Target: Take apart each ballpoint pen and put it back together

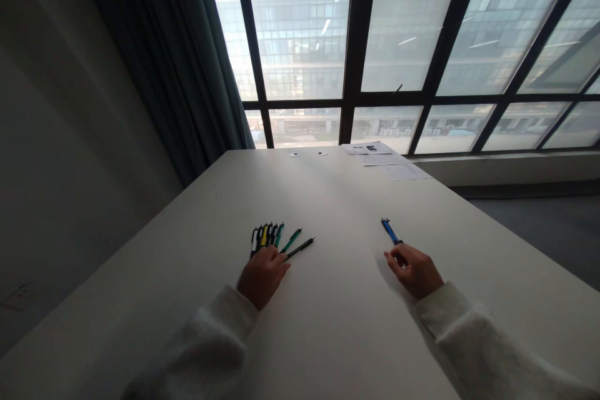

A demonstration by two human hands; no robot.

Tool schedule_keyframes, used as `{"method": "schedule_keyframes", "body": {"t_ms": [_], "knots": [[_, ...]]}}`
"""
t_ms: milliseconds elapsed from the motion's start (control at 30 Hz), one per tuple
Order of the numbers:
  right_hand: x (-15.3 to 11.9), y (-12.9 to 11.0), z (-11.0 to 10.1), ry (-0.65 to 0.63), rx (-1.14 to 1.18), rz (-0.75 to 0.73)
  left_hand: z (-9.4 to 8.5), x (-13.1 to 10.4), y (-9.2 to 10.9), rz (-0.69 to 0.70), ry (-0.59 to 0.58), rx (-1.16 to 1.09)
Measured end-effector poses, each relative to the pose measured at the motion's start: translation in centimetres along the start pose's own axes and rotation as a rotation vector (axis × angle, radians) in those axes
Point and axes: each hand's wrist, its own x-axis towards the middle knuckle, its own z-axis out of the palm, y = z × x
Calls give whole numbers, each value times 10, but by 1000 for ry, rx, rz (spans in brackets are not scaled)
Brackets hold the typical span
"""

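A fanned row of several pens (265,234), with white, black, yellow and green barrels, lies on the white table (328,325). My left hand (263,276) bends over the near ends of these pens, fingers closed on them, hiding those ends. On the right of the row a green pen (292,239) and a dark pen (300,249) splay out at an angle, their near ends by my left fingers. Off to the right, my right hand (413,270) has curled fingers round the near end of a blue pen (389,231). A second, lighter pen (392,229) lies close against the blue one.
Printed sheets of paper (382,159) lie at the far right edge of the table. Two small round fittings (308,154) sit along the far edge. Beyond stand large windows (300,25) with dark frames, and a dark curtain (187,75) hangs on the left.
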Motion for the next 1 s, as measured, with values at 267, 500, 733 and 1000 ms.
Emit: {"method": "schedule_keyframes", "body": {"t_ms": [267, 500, 733, 1000], "knots": [[0, -14, 5, -58, 31, -47, 4, 22, 5, -98, 0, 59], [2, -21, 5, -66, 67, -26, 7, 26, 3, -154, 6, 55], [5, -51, 6, -102, 233, 48, -19, 25, 20, 22, 64, -90], [80, -116, -35, -28, 955, 117, -90, 49, 56, 316, 171, -469]]}}
